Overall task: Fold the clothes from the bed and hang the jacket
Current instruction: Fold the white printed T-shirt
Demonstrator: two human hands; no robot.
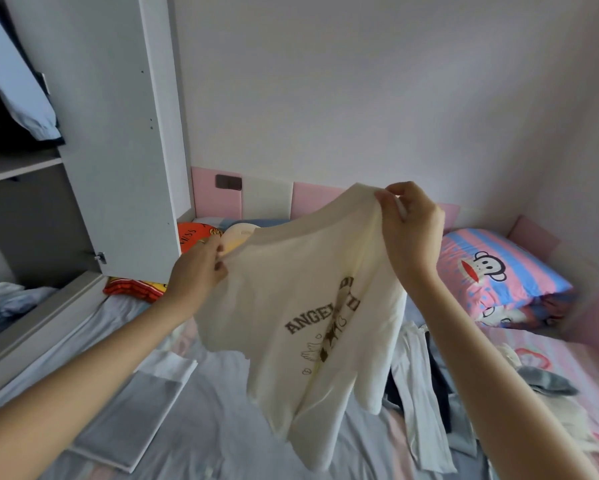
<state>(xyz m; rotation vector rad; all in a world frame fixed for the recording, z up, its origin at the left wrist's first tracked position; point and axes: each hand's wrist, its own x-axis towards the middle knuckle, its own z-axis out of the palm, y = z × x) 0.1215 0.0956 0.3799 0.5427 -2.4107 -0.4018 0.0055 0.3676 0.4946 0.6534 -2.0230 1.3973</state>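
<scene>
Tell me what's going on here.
A person is holding a cream T-shirt up over the bed, the left hand pinching one shoulder and the right hand pinching the other, higher. It is not folded yet. A folded grey piece lies on the bed under the left arm; a loose heap of clothes lies under the right.

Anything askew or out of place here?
The cream T-shirt hangs crooked: the right hand holds one shoulder well above the one in the left hand. Loose clothes lie heaped unfolded on the bed. No damage shows.
</scene>
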